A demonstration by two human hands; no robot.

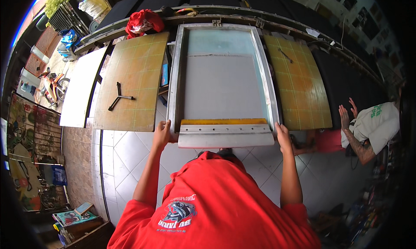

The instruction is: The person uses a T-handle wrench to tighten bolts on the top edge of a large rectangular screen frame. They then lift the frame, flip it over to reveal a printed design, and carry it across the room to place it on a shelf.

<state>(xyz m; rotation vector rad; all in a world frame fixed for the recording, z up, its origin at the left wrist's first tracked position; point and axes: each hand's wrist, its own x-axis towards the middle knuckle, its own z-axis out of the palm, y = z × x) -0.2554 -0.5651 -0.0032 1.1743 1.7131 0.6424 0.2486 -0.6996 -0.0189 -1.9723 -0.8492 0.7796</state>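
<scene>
In front of me lies a screen printing frame [174,78] with a metal rim, hinged at its far end. Its mesh [223,86] is mostly greyish, with a pale green band at the far end. A wide squeegee [225,139] with a metal holder and a yellow-orange strip rests across the near end of the frame. My left hand [160,135] grips the frame's near left corner. At the near right corner, my right hand [283,137] has its fingers closed around the rim.
Yellowish boards with green grid lines [134,75] flank the frame; a black Y-shaped wrench [119,96] lies on the left one, a small wrench [285,56] on the right one. Red cloth [144,23] sits on the far rail. Another person [375,123] is at the right, hands raised.
</scene>
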